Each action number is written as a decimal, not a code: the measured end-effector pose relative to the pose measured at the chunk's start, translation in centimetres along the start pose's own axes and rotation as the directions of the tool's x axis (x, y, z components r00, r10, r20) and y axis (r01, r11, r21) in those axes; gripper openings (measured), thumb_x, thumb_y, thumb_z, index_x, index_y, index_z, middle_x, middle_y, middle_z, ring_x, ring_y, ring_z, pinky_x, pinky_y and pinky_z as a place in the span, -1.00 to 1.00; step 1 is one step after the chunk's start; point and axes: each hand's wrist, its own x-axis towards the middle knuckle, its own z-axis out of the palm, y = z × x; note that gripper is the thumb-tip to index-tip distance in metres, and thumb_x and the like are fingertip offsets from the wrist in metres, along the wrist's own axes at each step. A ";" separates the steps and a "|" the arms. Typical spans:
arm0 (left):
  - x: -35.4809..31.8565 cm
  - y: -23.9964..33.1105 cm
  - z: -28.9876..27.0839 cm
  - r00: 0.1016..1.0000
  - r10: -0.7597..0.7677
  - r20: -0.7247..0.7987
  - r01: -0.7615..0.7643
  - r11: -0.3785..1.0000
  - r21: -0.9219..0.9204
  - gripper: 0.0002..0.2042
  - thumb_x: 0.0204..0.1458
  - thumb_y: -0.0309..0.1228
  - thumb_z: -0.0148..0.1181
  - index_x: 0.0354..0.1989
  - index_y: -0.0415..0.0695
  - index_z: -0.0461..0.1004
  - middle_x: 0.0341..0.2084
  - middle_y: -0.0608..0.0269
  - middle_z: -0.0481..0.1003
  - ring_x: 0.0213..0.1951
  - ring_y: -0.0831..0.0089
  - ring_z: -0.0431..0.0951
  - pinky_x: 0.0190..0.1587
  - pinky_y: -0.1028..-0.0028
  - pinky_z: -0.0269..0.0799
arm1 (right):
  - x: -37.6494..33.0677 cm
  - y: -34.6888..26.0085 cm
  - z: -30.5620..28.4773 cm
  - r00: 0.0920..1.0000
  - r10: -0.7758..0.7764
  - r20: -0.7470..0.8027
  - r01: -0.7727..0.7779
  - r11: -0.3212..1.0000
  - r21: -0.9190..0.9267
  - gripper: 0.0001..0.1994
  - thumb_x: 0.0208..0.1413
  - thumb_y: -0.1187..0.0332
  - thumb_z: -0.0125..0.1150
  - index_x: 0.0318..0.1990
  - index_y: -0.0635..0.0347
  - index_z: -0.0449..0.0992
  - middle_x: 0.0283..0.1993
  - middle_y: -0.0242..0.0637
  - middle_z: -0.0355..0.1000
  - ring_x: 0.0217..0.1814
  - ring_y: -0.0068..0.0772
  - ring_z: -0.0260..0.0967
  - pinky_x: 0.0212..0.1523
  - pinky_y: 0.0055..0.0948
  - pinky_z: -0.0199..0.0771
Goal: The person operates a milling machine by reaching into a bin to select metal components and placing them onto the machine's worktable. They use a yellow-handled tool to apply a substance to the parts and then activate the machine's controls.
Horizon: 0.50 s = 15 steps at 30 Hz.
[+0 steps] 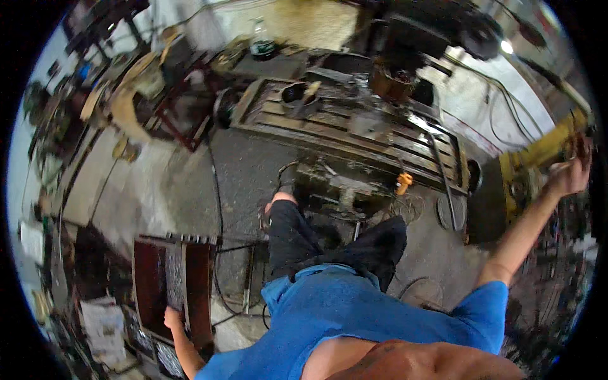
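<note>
My right arm reaches out to the right. My right hand is raised beside a yellow machine part, its fingers closed around a dark brownish thing that is too blurred to name. At the lower left, my left hand is over a reddish-brown open metal box with a divider. Its fingers look curled, but they are small and partly hidden, so what they touch is unclear. In front of me stands a machine table with slots, wet and strewn with chips. A dark round cup stands on it.
An orange hand control hangs at the table's front. A long bar leans at its right end. A dark cable crosses the floor on the left. A cluttered bench and a clear bottle are farther back.
</note>
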 end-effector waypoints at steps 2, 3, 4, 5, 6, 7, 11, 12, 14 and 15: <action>2.9 -1.1 2.1 0.998 0.001 -0.070 0.005 0.996 0.091 -0.76 -0.14 -0.27 0.06 -0.29 -0.09 0.44 -0.30 0.10 0.49 -0.22 0.13 0.50 -0.24 0.21 0.44 | -6.6 -0.3 -1.2 0.998 0.065 -0.017 -0.067 0.978 -0.195 -0.60 -0.06 0.38 -0.18 -0.11 0.53 0.33 -0.08 0.03 0.33 -0.04 -0.19 0.29 -0.01 -0.30 0.30; 3.0 -0.5 2.4 0.995 0.058 -0.085 -0.051 0.995 0.084 -0.77 -0.15 -0.28 0.08 -0.32 -0.10 0.44 -0.31 0.09 0.49 -0.23 0.12 0.50 -0.25 0.19 0.44 | -10.0 -1.4 -1.3 0.972 0.230 -0.038 -0.226 0.886 -0.405 -0.58 -0.08 0.29 -0.12 -0.15 0.49 0.36 -0.12 -0.05 0.35 -0.09 -0.24 0.31 -0.06 -0.31 0.32; 1.3 -0.3 1.7 0.989 0.093 -0.115 -0.085 0.993 0.080 -0.77 -0.17 -0.28 0.11 -0.35 -0.12 0.44 -0.32 0.07 0.49 -0.24 0.11 0.51 -0.26 0.18 0.45 | -13.5 -2.8 -0.1 0.947 0.314 0.060 -0.283 0.910 -0.305 -0.59 -0.29 0.58 -0.21 -0.18 0.43 0.41 -0.19 -0.12 0.37 -0.12 -0.27 0.34 -0.06 -0.36 0.33; -0.1 1.7 -0.5 0.989 0.109 -0.104 -0.100 0.991 0.086 -0.76 -0.23 -0.31 0.17 -0.37 -0.15 0.43 -0.34 0.04 0.49 -0.25 0.08 0.50 -0.28 0.16 0.45 | -17.5 -3.2 -0.2 0.860 0.499 0.106 -0.465 0.853 -0.236 -0.62 -0.29 0.59 -0.20 -0.22 0.43 0.41 -0.26 -0.18 0.39 -0.16 -0.31 0.35 -0.11 -0.42 0.34; -0.1 2.2 -1.3 0.987 0.127 -0.100 -0.120 0.990 0.069 -0.77 -0.27 -0.38 0.19 -0.39 -0.19 0.43 -0.34 -0.01 0.48 -0.25 0.05 0.50 -0.28 0.16 0.44 | -21.0 -4.0 0.9 0.756 0.636 0.157 -0.635 0.770 -0.063 -0.65 -0.30 0.62 -0.16 -0.26 0.41 0.42 -0.30 -0.23 0.40 -0.21 -0.39 0.36 -0.19 -0.49 0.36; 0.3 2.0 -1.5 0.966 0.180 -0.187 -0.174 0.984 0.047 -0.79 -0.27 -0.40 0.18 -0.43 -0.22 0.42 -0.40 -0.02 0.48 -0.34 0.11 0.51 -0.33 0.19 0.44 | -25.8 -3.5 0.3 0.524 0.814 0.251 -0.777 0.578 -0.250 -0.68 -0.30 0.63 -0.11 -0.28 0.39 0.44 -0.33 -0.29 0.41 -0.28 -0.49 0.37 -0.26 -0.55 0.37; 3.4 0.5 -3.4 0.912 0.232 -0.338 -0.389 0.749 -0.536 -0.88 -0.22 -0.49 0.11 -0.50 -0.27 0.37 -0.58 0.09 0.44 -0.60 0.33 0.44 -0.47 0.31 0.40 | -39.4 -3.0 2.0 -0.020 0.916 0.400 -0.939 0.120 -0.323 -0.64 -0.26 0.43 0.13 -0.21 0.40 0.45 -0.33 -0.28 0.43 -0.30 -0.55 0.35 -0.32 -0.60 0.32; 3.6 0.8 -3.8 0.938 0.088 -0.335 -0.336 0.471 -0.816 -0.90 -0.16 -0.51 0.08 -0.44 -0.24 0.37 -0.64 0.22 0.40 -0.69 0.44 0.30 -0.54 0.40 0.33 | -42.0 -2.6 2.9 -0.017 0.949 0.316 -0.932 0.100 -0.349 -0.71 -0.26 0.44 0.13 -0.29 0.40 0.45 -0.36 -0.31 0.43 -0.29 -0.53 0.34 -0.33 -0.59 0.32; 1.8 4.0 -8.7 0.978 0.112 -0.178 -0.176 -0.032 -0.984 -0.83 -0.09 -0.54 0.04 -0.28 -0.27 0.40 -0.49 0.12 0.45 -0.53 0.33 0.44 -0.37 0.34 0.43 | -46.3 -0.8 3.2 -0.161 0.926 0.340 -0.949 -0.051 -0.312 -0.71 -0.22 0.38 0.08 -0.29 0.37 0.46 -0.44 -0.38 0.38 -0.39 -0.54 0.29 -0.37 -0.52 0.29; 0.3 5.9 -11.2 0.961 0.154 -0.231 -0.187 -0.256 -0.948 -0.81 -0.07 -0.54 0.04 -0.26 -0.31 0.38 -0.44 0.07 0.45 -0.44 0.29 0.45 -0.28 0.32 0.42 | -47.9 -0.2 3.5 -0.243 0.913 0.327 -0.946 -0.149 -0.289 -0.72 -0.20 0.36 0.07 -0.31 0.36 0.47 -0.47 -0.40 0.36 -0.43 -0.54 0.26 -0.40 -0.49 0.27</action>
